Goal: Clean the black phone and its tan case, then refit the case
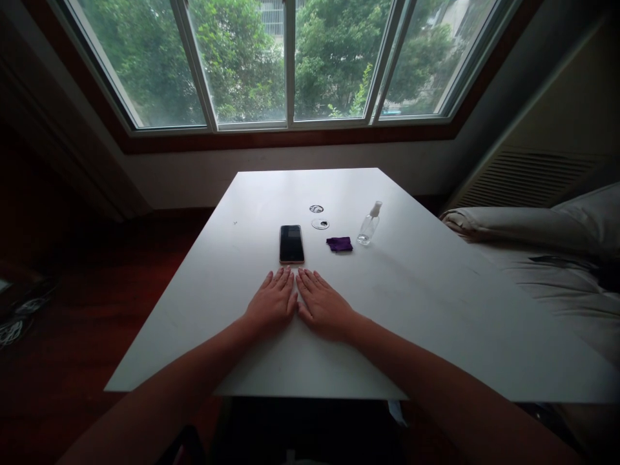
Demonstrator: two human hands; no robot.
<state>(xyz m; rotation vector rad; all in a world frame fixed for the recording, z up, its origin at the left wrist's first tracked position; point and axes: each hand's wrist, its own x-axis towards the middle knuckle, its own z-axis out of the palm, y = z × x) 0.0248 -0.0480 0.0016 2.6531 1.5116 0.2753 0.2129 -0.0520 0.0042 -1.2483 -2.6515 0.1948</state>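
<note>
Laid flat, fingers extended, our left hand (272,301) and right hand (325,303) rest on the white table (436,323), lower centre of the frame; just above them, mid-frame, we see the phone (291,243), black-faced, reddish-edged; markings on the round pieces (316,208) are too small to read

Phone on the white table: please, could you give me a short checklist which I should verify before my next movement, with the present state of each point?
1. Both hands free: ok. The left hand and right hand lie palm down, holding nothing.
2. Phone lying flat, screen up: ok. It rests on the table, just beyond the fingertips.
3. Phone screen switched off: cannot tell. It only looks dark.
4. Clear bottle upright: ok. It stands to the right of the purple cloth.
5. Bottle full: not ok. Most of it looks empty.
</note>
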